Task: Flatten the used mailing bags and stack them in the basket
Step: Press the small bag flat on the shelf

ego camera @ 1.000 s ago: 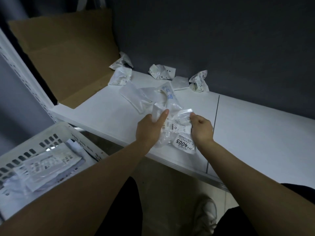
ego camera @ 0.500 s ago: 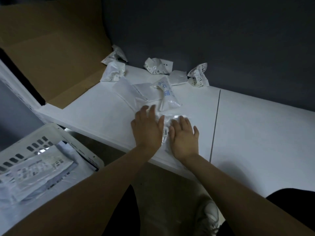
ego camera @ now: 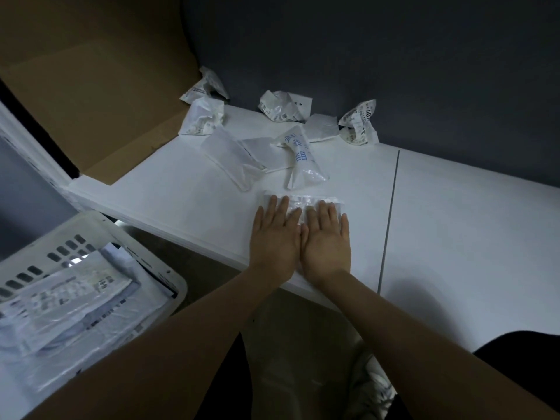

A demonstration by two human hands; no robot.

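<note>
A white mailing bag [ego camera: 303,202] lies flat on the white table [ego camera: 454,237] near its front edge. My left hand [ego camera: 274,237] and my right hand [ego camera: 327,239] press on it side by side, palms down, fingers straight. Most of the bag is hidden beneath them. Farther back lie a bag with blue print [ego camera: 301,159], two flat bags [ego camera: 230,157] and several crumpled bags [ego camera: 283,106] along the wall. The white basket [ego camera: 127,237] stands at the lower left with flattened bags [ego camera: 60,304] stacked inside.
A brown cardboard sheet [ego camera: 91,95] leans at the back left. A dark wall [ego camera: 394,56] runs behind the table. A seam [ego camera: 389,213] splits the tabletop to the right of my hands. My shoe [ego camera: 372,386] is on the floor below.
One second ago both hands held the crumpled bag up by its edges. They laid it on the table and now press it flat, fingers stretched farther forward than half a second ago.
</note>
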